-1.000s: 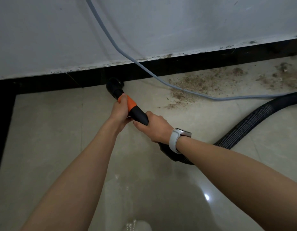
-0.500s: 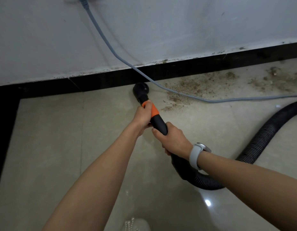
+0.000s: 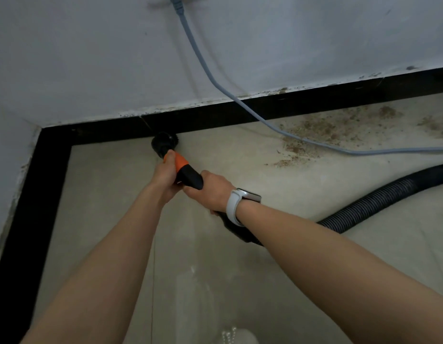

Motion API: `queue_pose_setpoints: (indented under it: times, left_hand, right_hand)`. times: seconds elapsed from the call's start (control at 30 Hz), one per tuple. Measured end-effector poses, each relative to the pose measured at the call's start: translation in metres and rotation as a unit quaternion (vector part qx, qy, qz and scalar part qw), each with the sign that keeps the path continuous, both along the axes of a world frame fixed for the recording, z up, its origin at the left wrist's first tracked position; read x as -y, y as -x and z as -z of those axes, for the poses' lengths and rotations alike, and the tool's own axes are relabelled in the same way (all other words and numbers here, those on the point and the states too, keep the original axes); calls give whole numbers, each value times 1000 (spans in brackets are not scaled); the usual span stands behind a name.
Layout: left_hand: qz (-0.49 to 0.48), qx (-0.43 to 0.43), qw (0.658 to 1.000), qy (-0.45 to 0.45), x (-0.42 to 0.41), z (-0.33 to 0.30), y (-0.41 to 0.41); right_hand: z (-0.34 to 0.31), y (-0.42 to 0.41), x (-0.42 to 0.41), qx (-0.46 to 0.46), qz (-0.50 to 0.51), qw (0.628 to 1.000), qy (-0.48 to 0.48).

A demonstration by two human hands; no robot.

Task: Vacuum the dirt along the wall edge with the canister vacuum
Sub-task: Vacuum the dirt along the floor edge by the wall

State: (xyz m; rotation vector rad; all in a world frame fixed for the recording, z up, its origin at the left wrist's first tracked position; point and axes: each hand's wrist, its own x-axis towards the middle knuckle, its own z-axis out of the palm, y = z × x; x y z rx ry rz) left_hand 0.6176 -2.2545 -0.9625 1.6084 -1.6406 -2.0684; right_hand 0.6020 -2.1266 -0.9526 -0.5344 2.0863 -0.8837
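A: Dirt (image 3: pixel 312 135) lying in a brown scatter on the floor (image 3: pixel 116 194) along the black skirting (image 3: pixel 240 112), well to the right of the brush nozzle (image 3: pixel 164 142). Nozzle parked near the corner, touching the skirting, with no visible grit beneath it.

B: And the fingers?

A: Both sets wrapped round the wand (image 3: pixel 190 177), holding it firmly. Left hand (image 3: pixel 165 177) forward, fingers (image 3: pixel 169 156) curled at the orange collar (image 3: pixel 181 163), just behind the nozzle. Right hand (image 3: pixel 213 192) just behind that on the black grip, watch (image 3: pixel 236 202) on the wrist. Dirt well apart from both hands, off to the right.

B: Biggest worry from here?

A: Probably the grey cable (image 3: pixel 265 120). Drops from the plug (image 3: pixel 177 3) on the wall, crosses the skirting and trails straight through the dirt. Sweeping right along the edge could catch it with the nozzle, drag it, scatter the grit wider, or tug at the plug.

B: Anything else?

A: Hose (image 3: pixel 379 202) looping behind the right forearm across the floor. Could snag or pull the wand off line on a long reach. Easy, too, to miss grit tucked under the cable unless lifted aside first. Impossible to tell from here whether suction on at all
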Motion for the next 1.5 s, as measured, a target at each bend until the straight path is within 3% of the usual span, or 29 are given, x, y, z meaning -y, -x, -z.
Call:
queue_pose_setpoints:
  times: [0.3,0.67,0.97,1.23,1.5]
  left_hand:
    - [20,-11,999,-23,5,2,5]
    - [90,-13,995,-33,-58,-3,16]
    - [15,23,1000,9,-3,-17,-28]
    - [41,98,994,35,9,-22,-83]
    - [13,68,996,50,9,-27,-76]
  right_hand:
    - [-4,6,3,22,10,1000,-6]
    - [-8,-1,-59,13,69,997,-18]
    - [-21,-22,-3,116,21,992,37]
    - [-30,-93,6,197,51,978,52]
    - [-34,-87,14,115,47,992,29]
